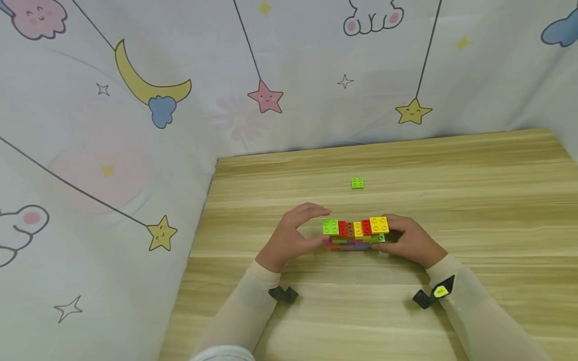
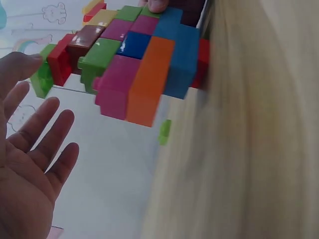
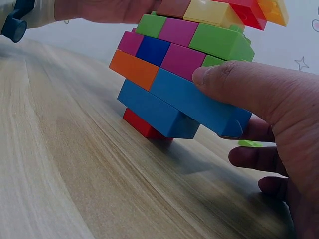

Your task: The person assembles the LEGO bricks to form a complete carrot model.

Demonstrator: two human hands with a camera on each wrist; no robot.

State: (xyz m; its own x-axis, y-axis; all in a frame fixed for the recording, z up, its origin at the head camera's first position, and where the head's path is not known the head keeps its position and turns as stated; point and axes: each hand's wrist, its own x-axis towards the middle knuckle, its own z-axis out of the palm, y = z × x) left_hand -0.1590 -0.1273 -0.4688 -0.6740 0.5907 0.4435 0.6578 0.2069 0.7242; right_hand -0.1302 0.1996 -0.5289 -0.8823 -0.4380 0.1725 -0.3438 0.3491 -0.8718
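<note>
A many-coloured stack of toy bricks [image 1: 358, 229] stands upright on the table, wider at the top than at its red foot [image 3: 139, 124]. My right hand [image 1: 410, 241] grips its right end, the thumb on the front face by a blue brick [image 3: 189, 97] and the other fingers behind. Around the left end my left hand [image 1: 289, 238] is spread, fingers loosely extended. In the left wrist view its thumb tip is right at the overhanging light green brick [image 2: 44, 79], while the other fingers hold nothing.
A loose light green brick [image 1: 357, 183] lies on the wooden table [image 1: 474, 200] behind the stack. A white cloth with printed stars and a moon [image 1: 153, 90] hangs along the table's back and left edges.
</note>
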